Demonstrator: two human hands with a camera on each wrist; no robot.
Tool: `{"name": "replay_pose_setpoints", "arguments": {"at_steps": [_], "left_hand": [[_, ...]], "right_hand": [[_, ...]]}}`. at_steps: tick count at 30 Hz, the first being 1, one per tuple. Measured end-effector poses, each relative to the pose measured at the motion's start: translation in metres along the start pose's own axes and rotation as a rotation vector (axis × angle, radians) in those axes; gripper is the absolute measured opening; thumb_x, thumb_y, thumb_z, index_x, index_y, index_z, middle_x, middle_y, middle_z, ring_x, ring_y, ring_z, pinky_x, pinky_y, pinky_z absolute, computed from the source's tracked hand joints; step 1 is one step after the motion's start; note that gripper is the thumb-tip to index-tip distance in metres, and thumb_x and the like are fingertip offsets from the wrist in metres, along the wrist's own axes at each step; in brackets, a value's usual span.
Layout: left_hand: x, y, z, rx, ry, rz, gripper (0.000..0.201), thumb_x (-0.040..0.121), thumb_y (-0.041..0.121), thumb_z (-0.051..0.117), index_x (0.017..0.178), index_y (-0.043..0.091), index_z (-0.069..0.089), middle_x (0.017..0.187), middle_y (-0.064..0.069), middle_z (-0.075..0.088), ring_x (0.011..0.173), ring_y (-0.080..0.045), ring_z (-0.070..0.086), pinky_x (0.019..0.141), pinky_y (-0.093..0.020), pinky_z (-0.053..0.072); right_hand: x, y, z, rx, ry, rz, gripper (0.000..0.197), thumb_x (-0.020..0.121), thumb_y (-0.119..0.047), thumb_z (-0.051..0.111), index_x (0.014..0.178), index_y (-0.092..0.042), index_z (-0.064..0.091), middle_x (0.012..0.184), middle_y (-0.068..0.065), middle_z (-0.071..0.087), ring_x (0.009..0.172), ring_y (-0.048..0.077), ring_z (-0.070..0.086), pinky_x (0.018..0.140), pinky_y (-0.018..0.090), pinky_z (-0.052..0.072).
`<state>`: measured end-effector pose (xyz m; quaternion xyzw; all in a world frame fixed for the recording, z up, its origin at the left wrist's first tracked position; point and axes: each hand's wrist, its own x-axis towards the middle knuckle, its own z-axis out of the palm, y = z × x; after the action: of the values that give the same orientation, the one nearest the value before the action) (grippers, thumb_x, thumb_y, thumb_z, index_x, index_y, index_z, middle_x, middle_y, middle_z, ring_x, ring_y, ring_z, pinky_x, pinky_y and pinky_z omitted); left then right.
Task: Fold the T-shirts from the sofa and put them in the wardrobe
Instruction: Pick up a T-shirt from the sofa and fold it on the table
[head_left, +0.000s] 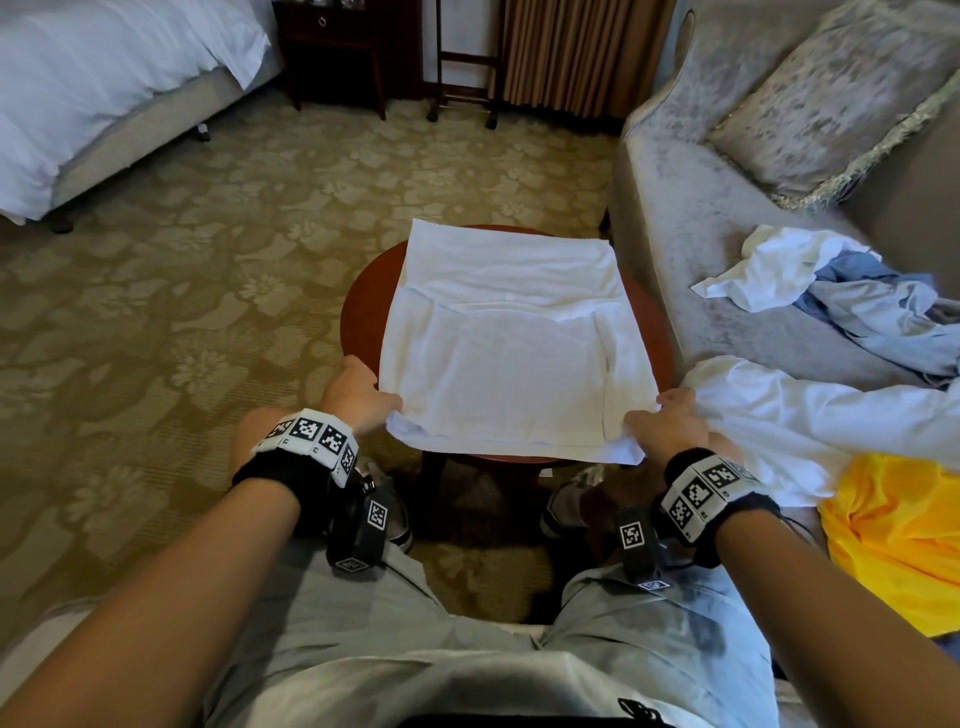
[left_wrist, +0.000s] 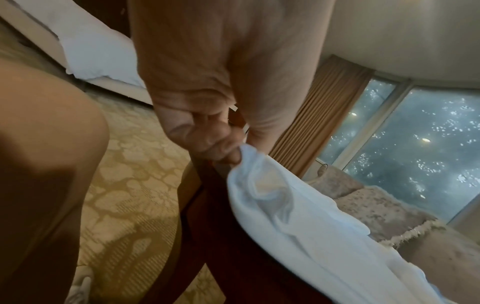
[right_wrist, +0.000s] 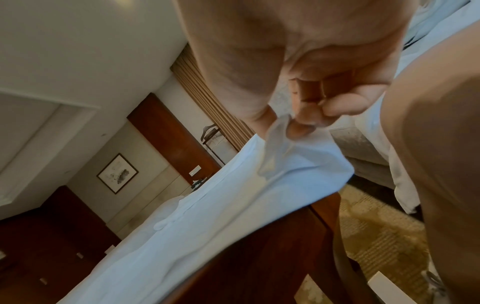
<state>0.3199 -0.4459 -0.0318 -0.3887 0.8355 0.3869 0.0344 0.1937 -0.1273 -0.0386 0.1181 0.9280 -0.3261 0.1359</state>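
Note:
A white T-shirt lies partly folded on a small round wooden table, its sides turned in. My left hand pinches its near left corner, and the left wrist view shows my fingers curled on the white T-shirt. My right hand pinches the near right corner; in the right wrist view thumb and fingers nip a bit of the white T-shirt. More shirts lie on the sofa: a white one, a yellow one, and a white and light-blue heap.
A bed with white bedding stands at the far left, with a dark nightstand and a wheeled valet stand beyond the patterned carpet. A cushion leans on the sofa. My knees are under the table's near edge.

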Motion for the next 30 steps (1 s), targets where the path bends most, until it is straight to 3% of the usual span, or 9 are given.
{"name": "replay_pose_setpoints", "arguments": {"at_steps": [4,6,8,14,17,20,24,27,30], "left_hand": [[-0.005,-0.001,-0.003,0.058,-0.034,0.043,0.047,0.093,0.035,0.057,0.118,-0.003,0.043,0.065,-0.001,0.043,0.061,-0.024,0.056,0.054,-0.034,0.045],[-0.007,-0.002,-0.003,-0.012,-0.128,0.021,0.045,0.092,0.027,0.058,0.112,-0.011,0.043,0.062,-0.002,0.041,0.061,-0.029,0.066,0.061,-0.038,0.057],[-0.011,-0.002,-0.003,-0.160,-0.216,-0.008,0.029,0.089,0.015,0.061,0.100,0.000,0.038,0.069,-0.007,0.045,0.064,-0.032,0.072,0.062,-0.040,0.060],[-0.023,-0.001,-0.012,-0.200,-0.173,0.047,0.021,0.079,-0.003,0.063,0.086,0.008,0.047,0.085,-0.013,0.063,0.068,-0.029,0.073,0.078,-0.052,0.057],[-0.025,-0.004,-0.013,-0.127,-0.133,0.051,0.017,0.083,-0.004,0.065,0.094,0.001,0.053,0.076,-0.019,0.071,0.061,-0.028,0.072,0.069,-0.046,0.059],[-0.030,0.000,-0.013,-0.038,-0.026,0.050,0.018,0.088,-0.002,0.060,0.077,0.006,0.049,0.059,-0.015,0.067,0.052,-0.028,0.067,0.050,-0.033,0.053],[-0.035,-0.002,-0.015,0.243,0.020,0.141,0.031,0.082,0.018,0.069,0.064,0.012,0.045,0.058,-0.004,0.053,0.059,-0.023,0.055,0.058,-0.033,0.046],[-0.029,-0.008,-0.018,0.210,0.088,0.175,0.033,0.081,0.039,0.066,0.079,0.012,0.047,0.070,-0.002,0.052,0.070,-0.024,0.053,0.063,-0.035,0.040],[-0.018,-0.011,-0.019,-0.030,0.012,0.001,0.042,0.081,0.049,0.058,0.103,0.016,0.044,0.097,-0.005,0.058,0.089,-0.025,0.059,0.073,-0.038,0.050]], "right_hand": [[0.003,0.001,0.000,0.016,-0.033,0.026,0.065,0.091,-0.023,0.051,0.147,-0.018,0.020,0.138,0.017,0.046,0.121,0.039,0.048,0.089,0.036,0.039],[0.004,0.000,0.002,0.047,-0.034,0.044,0.066,0.091,-0.018,0.049,0.150,-0.018,0.018,0.142,0.020,0.043,0.123,0.042,0.046,0.096,0.041,0.044],[0.003,0.000,0.002,0.041,-0.018,0.051,0.062,0.091,-0.012,0.047,0.147,-0.014,0.022,0.139,0.019,0.046,0.123,0.042,0.047,0.098,0.042,0.045],[0.000,0.006,-0.003,0.041,-0.007,0.050,0.049,0.091,-0.011,0.051,0.136,-0.008,0.032,0.131,0.018,0.052,0.120,0.037,0.050,0.086,0.032,0.037],[-0.002,0.004,-0.003,0.042,-0.011,0.056,0.048,0.093,-0.011,0.049,0.137,-0.007,0.032,0.126,0.015,0.052,0.122,0.035,0.048,0.084,0.029,0.032],[-0.006,0.001,0.000,0.049,-0.003,0.052,0.041,0.090,-0.011,0.051,0.129,-0.006,0.037,0.125,0.019,0.055,0.117,0.038,0.051,0.091,0.037,0.041],[-0.014,0.000,-0.002,0.088,0.010,0.026,0.036,0.090,-0.016,0.054,0.122,-0.008,0.040,0.119,0.017,0.059,0.110,0.036,0.055,0.092,0.038,0.044],[-0.020,0.002,-0.010,0.081,0.001,0.009,0.031,0.095,-0.023,0.048,0.123,-0.013,0.037,0.109,0.009,0.054,0.098,0.029,0.050,0.079,0.029,0.033],[-0.019,0.003,-0.006,0.108,-0.028,-0.014,0.027,0.090,-0.027,0.047,0.113,-0.024,0.033,0.114,0.012,0.056,0.098,0.034,0.055,0.086,0.042,0.047]]}}
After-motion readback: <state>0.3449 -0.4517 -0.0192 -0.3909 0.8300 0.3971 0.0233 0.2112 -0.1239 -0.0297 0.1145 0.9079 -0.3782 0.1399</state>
